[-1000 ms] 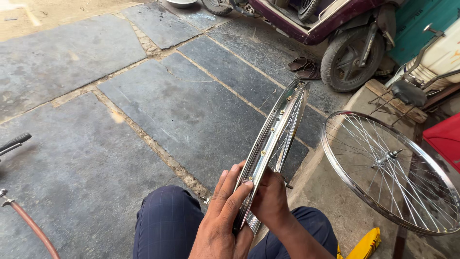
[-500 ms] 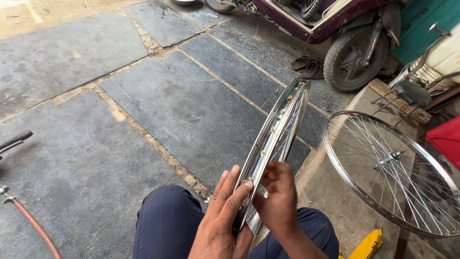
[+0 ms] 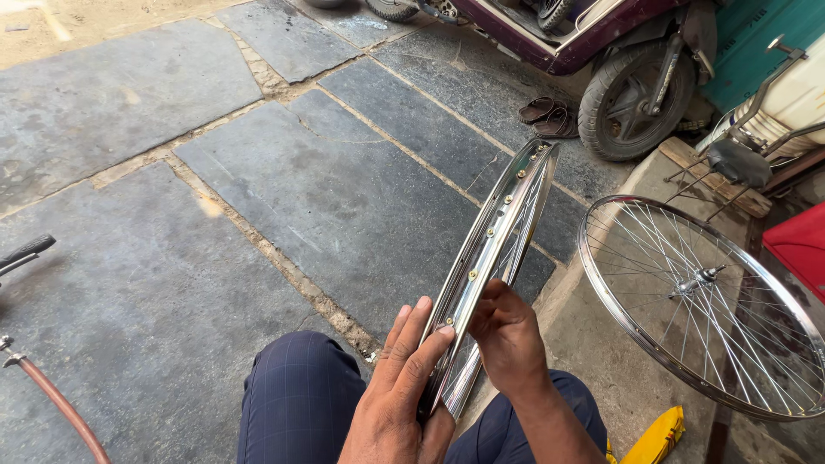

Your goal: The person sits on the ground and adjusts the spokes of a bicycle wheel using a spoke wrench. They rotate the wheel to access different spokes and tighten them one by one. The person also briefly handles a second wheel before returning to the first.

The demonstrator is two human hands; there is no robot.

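Nearest the camera, the person sat with knees in dark checked trousers (image 3: 301,399), the left hand (image 3: 397,404) flat against the outer face of a chrome bicycle rim (image 3: 491,258), fingers extended along the metal rather than curled around it: a bracing contact, not a closed grip. The right hand (image 3: 509,339) was closed on the rim's near portion from the spoke side, fingers pinched at what appeared to be a nipple or spoke end; the exact item between the fingertips could not be made out. The rim stood edge-on, its lower arc between the knees and its upper arc tilted away over the stone floor (image 3: 258,198).

Risk, as judged: with only a flat palm steadying one side, the rim could roll or twist out of line if the right hand pulled hard, and small brass fittings could drop into the floor joints.

To the right, a fully spoked wheel (image 3: 700,305) lay on a raised concrete ledge (image 3: 601,361), close to the right elbow; a wide swing might strike it. A yellow object (image 3: 657,434) lay at the ledge's near end. To the left, open paving gave ample room, apart from a reddish hose (image 3: 56,399) at the frame edge. Beyond, a pair of sandals (image 3: 550,116) and a parked scooter (image 3: 640,73) stood well apart.
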